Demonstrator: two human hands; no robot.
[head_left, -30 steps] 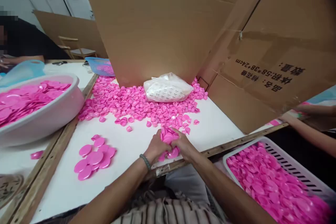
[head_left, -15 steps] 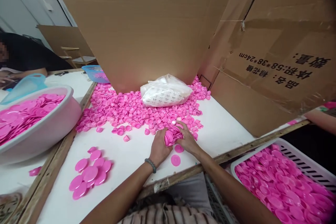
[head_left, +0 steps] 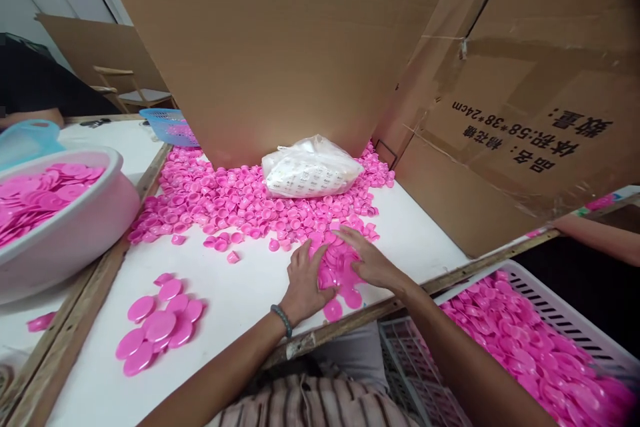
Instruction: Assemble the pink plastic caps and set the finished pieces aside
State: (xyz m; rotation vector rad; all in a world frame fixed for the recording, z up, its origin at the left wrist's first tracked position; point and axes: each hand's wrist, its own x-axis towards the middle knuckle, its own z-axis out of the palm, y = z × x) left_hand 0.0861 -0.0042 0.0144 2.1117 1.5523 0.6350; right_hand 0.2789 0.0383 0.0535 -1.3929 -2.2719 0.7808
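Note:
My left hand lies flat on the white table, fingers spread, pressing on a small heap of flat pink discs. My right hand rests flat on the other side of the same heap, fingers stretched out. Behind the hands a wide spread of small pink caps covers the table. A white plastic bag lies on those caps. A separate cluster of flat pink discs sits to the left of my hands.
A large open cardboard box stands behind the caps. A white basin of pink discs is at the left, a white slotted basket of discs at the lower right. Another person's arm shows at the right, and someone in black sits far left.
My hands held a gathered bunch of pink discs near the table's front edge, carried it forward, then let it down and flattened out over it.

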